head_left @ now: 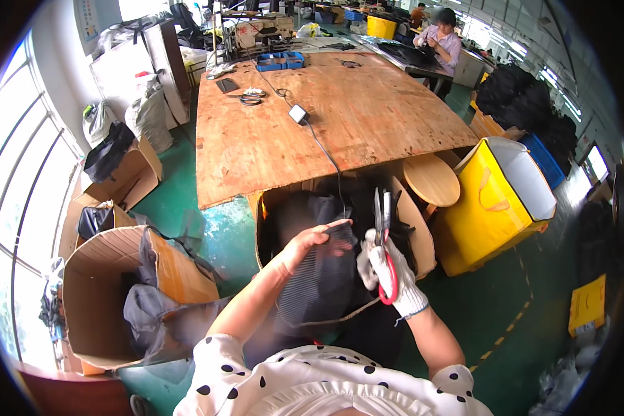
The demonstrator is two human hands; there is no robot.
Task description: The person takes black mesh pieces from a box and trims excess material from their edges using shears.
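My bare left hand (pixel 304 248) pinches the upper edge of a black mesh fabric piece (pixel 319 281), which hangs down over my lap. In my gloved right hand (pixel 390 270) is a pair of scissors with red handles (pixel 390 286). Their blades point up and away from me, slightly parted and apart from the fabric. Just beyond both hands, a cardboard box (pixel 417 232) holds dark material, partly hidden by the mesh. A tan cord or strip (pixel 350 315) crosses the lower part of the mesh.
Ahead stands a wooden table (pixel 340 111) with another pair of scissors (pixel 249 97), a small white device (pixel 299 114) and blue trays (pixel 280 61). A round stool (pixel 431 180) and yellow bin (pixel 457 232) are right; an open carton (pixel 93 298) is left. A person (pixel 442 45) works far off.
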